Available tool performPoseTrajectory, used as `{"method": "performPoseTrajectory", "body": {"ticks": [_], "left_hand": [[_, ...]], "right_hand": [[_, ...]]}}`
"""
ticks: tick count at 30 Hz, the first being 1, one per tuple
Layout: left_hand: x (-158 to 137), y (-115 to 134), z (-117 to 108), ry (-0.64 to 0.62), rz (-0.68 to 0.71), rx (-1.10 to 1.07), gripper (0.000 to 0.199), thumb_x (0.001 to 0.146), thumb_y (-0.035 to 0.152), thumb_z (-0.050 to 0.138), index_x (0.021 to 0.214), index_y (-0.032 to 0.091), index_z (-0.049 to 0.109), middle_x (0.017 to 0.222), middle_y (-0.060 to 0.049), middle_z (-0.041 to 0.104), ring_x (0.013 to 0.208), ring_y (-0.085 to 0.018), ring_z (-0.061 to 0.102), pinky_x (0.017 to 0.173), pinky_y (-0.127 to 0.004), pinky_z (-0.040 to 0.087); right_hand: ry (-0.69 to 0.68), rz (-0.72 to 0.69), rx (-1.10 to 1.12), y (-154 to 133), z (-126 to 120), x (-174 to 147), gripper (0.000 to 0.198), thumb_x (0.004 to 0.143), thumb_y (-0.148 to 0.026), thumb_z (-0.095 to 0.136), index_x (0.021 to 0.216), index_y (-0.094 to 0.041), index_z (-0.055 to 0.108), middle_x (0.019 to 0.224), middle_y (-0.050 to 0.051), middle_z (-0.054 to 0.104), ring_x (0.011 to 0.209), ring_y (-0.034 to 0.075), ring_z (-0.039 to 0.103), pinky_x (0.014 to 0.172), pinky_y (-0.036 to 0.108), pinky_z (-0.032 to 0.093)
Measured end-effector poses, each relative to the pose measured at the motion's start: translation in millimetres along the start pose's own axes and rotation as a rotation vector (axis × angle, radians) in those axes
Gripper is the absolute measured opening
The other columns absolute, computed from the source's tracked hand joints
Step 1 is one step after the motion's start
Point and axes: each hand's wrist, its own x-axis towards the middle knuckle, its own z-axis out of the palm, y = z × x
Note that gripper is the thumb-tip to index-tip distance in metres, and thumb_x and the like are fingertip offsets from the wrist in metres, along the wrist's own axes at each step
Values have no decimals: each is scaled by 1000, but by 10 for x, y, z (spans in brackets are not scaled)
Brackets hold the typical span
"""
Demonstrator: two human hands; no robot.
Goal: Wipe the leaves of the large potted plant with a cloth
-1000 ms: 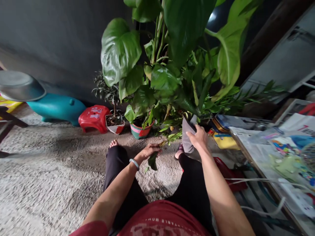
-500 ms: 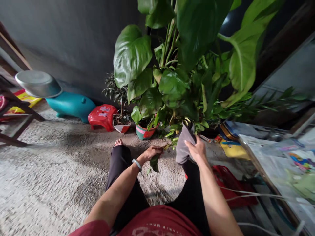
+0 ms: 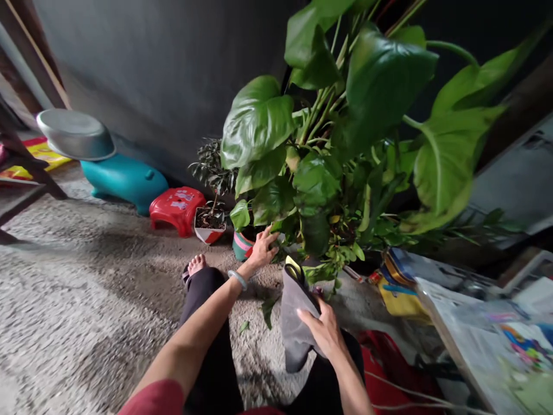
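Observation:
My left hand [image 3: 262, 249], a bracelet on its wrist, reaches to the low leaves beside the green-and-pink pot [image 3: 242, 245]. Its fingers are apart and I see nothing held in them. A soft grey cloth [image 3: 296, 314] hangs over the floor between my knees, gripped by my right hand [image 3: 322, 328]. At the cloth's top shows a black edge with a yellow patch, which I cannot make out. The big-leaved potted plant [image 3: 317, 178] rises in front of both hands. On the floor below them lie a dark green leaf [image 3: 268, 311] and a small leaf piece [image 3: 244, 327].
To the left stand a small potted tree [image 3: 210, 219], a red stool [image 3: 178, 210] and a teal animal-shaped seat [image 3: 123, 183] with a metal basin [image 3: 78, 135] on it. At the right is a paper-covered table [image 3: 466, 323], with a red plastic item [image 3: 380, 363] below.
My left hand has let go of the leaf cutting, now on the floor, and moved up to the plant. My right hand has drawn the grey cloth back toward me. The view has shifted.

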Motion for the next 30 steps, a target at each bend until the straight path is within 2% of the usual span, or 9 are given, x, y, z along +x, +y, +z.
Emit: {"method": "performPoseTrajectory", "body": {"ticks": [4,8,11,14,16,20,24,26,30], "left_hand": [[57,-26,-31,-77,-220,-506,64,71,44,86,127,14,79,128,-16,75,127,-36,64,112,-49,48],[-29,-32,-166,-110,-316,-760,72,69,65,87,119,13,81,120,-15,79,117,-33,68,105,-44,51],[-67,-18,-263,-151,-334,-834,76,73,75,80,116,13,82,117,-15,80,115,-34,69,99,-42,52],[-68,-27,-332,-166,-382,-868,78,77,76,76,123,13,80,109,-14,81,108,-33,71,94,-40,53],[-60,-35,-350,-148,-397,-870,77,80,73,74,127,13,77,108,-14,80,107,-32,71,94,-40,53],[-65,-25,-324,-109,-377,-858,70,84,68,72,125,12,78,115,-15,79,112,-30,69,96,-38,52],[-79,-16,-305,-122,-382,-884,70,83,71,72,119,13,80,106,-13,79,103,-29,70,93,-38,53],[-76,-28,-330,-37,-402,-829,65,84,69,71,115,12,80,101,-12,78,101,-29,70,93,-38,53],[-103,-12,-381,394,-329,-327,31,87,47,73,98,19,79,100,-10,75,114,-32,64,105,-41,48]], "right_hand": [[-14,-14,125,-578,-164,209,53,78,-48,69,125,-23,76,127,14,80,122,36,73,112,52,55],[103,-42,133,-980,26,695,58,87,-47,64,139,-20,67,142,14,72,132,32,68,117,47,50],[-39,20,37,-1010,302,868,51,82,-32,67,131,-18,71,136,16,75,127,34,70,114,48,52],[-231,37,41,-891,363,732,45,71,-27,74,115,-21,77,117,11,82,114,35,76,105,49,58],[-189,27,117,-843,224,635,49,74,-34,73,121,-22,76,121,11,81,115,35,76,105,49,59],[120,-18,80,-988,-83,791,57,87,-47,64,137,-19,66,140,16,73,129,37,69,114,48,52],[16,24,-74,-1110,146,990,50,85,-35,68,132,-18,70,133,17,76,127,38,70,113,50,53],[-102,40,-83,-1031,371,898,49,74,-28,76,123,-20,75,123,13,80,120,38,74,108,50,57],[-174,37,-27,-681,549,564,42,76,-30,71,117,-25,78,116,8,83,116,32,76,107,46,59]]}}
